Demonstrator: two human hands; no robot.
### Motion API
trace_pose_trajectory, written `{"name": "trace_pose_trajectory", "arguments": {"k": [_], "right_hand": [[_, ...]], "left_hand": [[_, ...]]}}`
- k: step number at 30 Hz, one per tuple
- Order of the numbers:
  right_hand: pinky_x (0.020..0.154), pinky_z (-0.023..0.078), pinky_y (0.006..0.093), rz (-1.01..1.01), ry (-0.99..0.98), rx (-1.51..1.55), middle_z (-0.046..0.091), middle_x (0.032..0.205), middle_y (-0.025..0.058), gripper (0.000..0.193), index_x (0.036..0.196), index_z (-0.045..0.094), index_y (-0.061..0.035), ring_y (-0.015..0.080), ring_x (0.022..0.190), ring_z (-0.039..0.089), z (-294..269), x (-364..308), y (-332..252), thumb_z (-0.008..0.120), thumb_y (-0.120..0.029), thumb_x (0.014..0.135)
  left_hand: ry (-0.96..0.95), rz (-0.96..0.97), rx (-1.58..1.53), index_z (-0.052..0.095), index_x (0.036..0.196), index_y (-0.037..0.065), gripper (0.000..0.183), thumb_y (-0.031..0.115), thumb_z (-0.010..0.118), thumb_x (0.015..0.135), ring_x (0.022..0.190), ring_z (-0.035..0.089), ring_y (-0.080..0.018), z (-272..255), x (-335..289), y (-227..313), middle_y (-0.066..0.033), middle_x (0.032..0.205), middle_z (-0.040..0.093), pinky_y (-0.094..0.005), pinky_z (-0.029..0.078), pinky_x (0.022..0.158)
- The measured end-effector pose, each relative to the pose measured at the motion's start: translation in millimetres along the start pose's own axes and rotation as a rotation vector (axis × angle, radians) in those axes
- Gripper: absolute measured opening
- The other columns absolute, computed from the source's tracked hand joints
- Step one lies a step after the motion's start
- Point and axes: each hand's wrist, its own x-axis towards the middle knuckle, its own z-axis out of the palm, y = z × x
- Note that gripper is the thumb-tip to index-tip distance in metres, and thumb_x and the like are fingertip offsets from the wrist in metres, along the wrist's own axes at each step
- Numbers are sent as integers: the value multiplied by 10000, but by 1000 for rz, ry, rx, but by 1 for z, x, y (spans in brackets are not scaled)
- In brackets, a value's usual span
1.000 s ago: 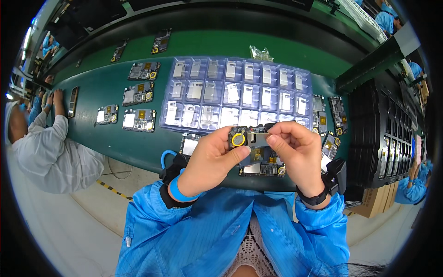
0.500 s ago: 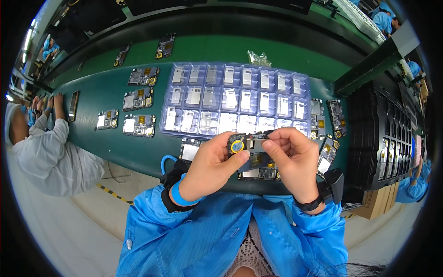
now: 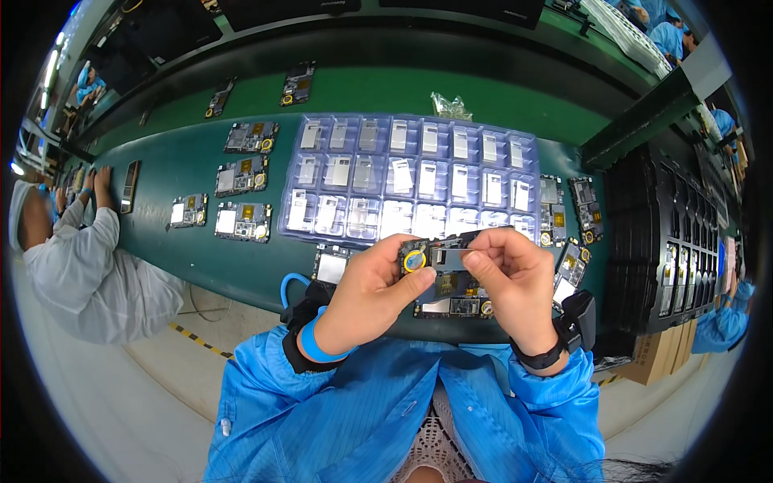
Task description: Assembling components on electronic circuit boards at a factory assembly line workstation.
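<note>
My left hand (image 3: pixel 372 282) is closed on the left end of a dark circuit board (image 3: pixel 405 245), beside its round, yellow-rimmed coin-like part (image 3: pixel 414 261). Across the board's right part lies a thin silver metal shield plate (image 3: pixel 451 258) with a cutout near its left end. My right hand (image 3: pixel 514 274) pinches the plate's right end between thumb and fingers; whether it also grips the board is hidden. Both hands are above the front edge of a clear plastic tray (image 3: pixel 287 216), whose compartments hold similar silver plates. Under my hands, another board (image 3: pixel 465 307) rests on the table.
Several circuit boards (image 3: pixel 244 220) lie left of the tray, with more at its right (image 3: pixel 571 264). A clear plastic bag (image 3: pixel 451 106) lies behind it. Stacked black trays (image 3: pixel 644 241) stand at right. A person in pale clothing (image 3: pixel 105 266) sits at left, near a phone-like object (image 3: pixel 129 187).
The silver plate now shows more of its face, over the board. My right thumb and fingers have shifted slightly, while my left hand keeps its hold.
</note>
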Motion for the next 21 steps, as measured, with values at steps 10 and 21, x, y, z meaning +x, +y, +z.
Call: {"name": "trace_pose_trajectory", "arguments": {"k": [10,21], "right_hand": [[539,431,191,-6,23,-33,582,657,2,78,816,594,20,38,592,509,1,-1,-1,628,-11,753],[470,440,202,-116,137,-237,605,644,57,97,755,601,11,68,543,555,7,-3,-7,673,-23,699]], "left_hand": [[7,-8,3,458,1071,-20,244,31,533,844,804,496,-44,2,-1,1,-9,901,527,-193,433,688],[84,76,155,501,963,-9,172,92,567,841,698,473,-24,8,3,0,9,805,528,-178,407,577]]}}
